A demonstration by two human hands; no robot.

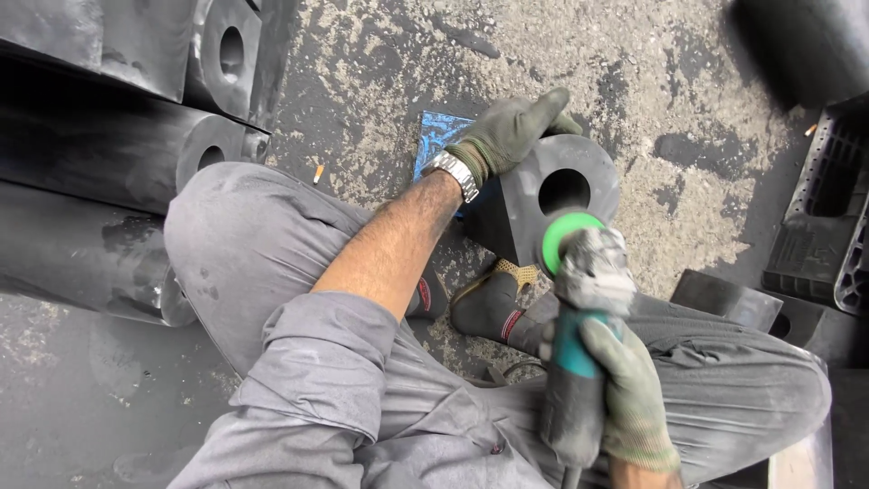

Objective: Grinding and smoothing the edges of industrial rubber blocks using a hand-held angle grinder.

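item: black rubber block (543, 195), d-shaped end face with a round hole through it, standing on gritty concrete floor (670, 109). all places below are given relative to this block.

left hand (516, 127): in a grey-green work glove, laid over the top left edge of the block, fingers together and flat on it, thumb not clearly seen. a metal wristwatch (454, 172) sits on the wrist just left of the block; the bare forearm runs down and left from there.

right hand (629, 385): in a matching glove, below the block, fingers wrapped tight around the body of an angle grinder (579, 353). the grinder has a teal and dark grey body; its dusty head and green disc (566, 237) sit at the lower edge of the block's holed face. whether the disc touches the face cannot be told, as the head is blurred.

blue sheet (439, 136): flat on the floor, partly under the block's left side.

shoes (493, 303): dark with red marks, just below the block, one each side of a small gap; a yellowish sock edge shows on the nearer one.

grey trousers (253, 244): knee raised to the left of the block, the other leg stretched below right of it.

long black rubber lengths (100, 154): stacked well to the left, two showing holed ends like the block's.

smaller black pieces (733, 299): to the lower right, near the outstretched leg.

black plastic crate (828, 226): to the right, at the frame edge.
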